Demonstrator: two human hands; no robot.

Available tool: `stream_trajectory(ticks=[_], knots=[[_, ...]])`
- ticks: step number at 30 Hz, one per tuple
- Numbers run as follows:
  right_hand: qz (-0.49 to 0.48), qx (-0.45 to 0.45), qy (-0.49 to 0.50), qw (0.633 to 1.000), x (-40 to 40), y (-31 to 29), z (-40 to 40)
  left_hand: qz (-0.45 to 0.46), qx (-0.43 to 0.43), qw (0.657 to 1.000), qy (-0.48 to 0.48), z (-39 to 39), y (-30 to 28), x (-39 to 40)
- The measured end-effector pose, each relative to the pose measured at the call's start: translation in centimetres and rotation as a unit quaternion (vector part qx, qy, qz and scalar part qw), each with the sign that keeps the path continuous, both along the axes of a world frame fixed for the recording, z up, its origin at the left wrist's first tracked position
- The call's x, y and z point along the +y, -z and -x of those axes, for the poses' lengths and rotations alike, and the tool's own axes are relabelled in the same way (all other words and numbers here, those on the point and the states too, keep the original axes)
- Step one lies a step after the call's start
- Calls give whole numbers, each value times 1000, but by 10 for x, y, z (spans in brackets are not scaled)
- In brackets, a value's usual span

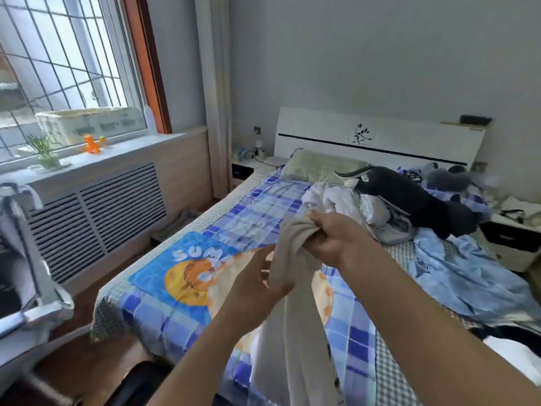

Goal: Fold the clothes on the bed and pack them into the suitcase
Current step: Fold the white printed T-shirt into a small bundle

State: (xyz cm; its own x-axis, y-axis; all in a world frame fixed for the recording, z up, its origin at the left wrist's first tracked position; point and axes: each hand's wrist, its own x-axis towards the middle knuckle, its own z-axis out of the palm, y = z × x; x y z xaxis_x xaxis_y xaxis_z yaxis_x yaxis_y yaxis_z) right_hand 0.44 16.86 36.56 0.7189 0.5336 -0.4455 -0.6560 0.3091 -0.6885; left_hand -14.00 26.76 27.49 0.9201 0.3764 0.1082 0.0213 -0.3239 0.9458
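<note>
I hold a beige garment (295, 332) up over the bed (164, 306); it hangs down toward the bed's near edge. My right hand (330, 238) grips its bunched top end. My left hand (257, 285) is just below and to the left, fingers loosely bent against the cloth; a firm hold is not clear. A pile of white and grey clothes (351, 209) lies behind my hands near the pillow, with a dark garment (409, 200) draped over its right side. The dark shape at the bottom edge (140, 385) may be the suitcase; I cannot tell.
A blue checked blanket with an orange cartoon print (187, 276) covers the bed. Light blue bedding (462, 273) is crumpled at the right. Nightstands (515, 238) flank the white headboard (380, 142). A radiator cover (96, 218) under the window and a frame (29, 273) stand at left.
</note>
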Motion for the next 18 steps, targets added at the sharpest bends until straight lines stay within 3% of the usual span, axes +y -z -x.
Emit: stream_trajectory(ticks=[2,5,7,10,13,15,18], knots=[[6,5,15,1000,0,5,3,11,29,999,-15,0,17,4],[-13,-1,51,999,-8,4,5,146,73,987,0,1,31,-6],[-40,4,64,997,-15,-1,9,105,36,993,-37,-2,47,-21],[-64,11,69,995,-25,-5,18,8,-86,984,-156,-8,55,-38],[-74,29,78,994,-33,-6,22,-15,-146,975,-166,-12,42,-31],[-72,36,85,993,-39,-5,22,42,-131,976,-167,-14,32,-16],[-59,45,100,992,-48,-1,20,236,-144,947,-163,-17,3,11]])
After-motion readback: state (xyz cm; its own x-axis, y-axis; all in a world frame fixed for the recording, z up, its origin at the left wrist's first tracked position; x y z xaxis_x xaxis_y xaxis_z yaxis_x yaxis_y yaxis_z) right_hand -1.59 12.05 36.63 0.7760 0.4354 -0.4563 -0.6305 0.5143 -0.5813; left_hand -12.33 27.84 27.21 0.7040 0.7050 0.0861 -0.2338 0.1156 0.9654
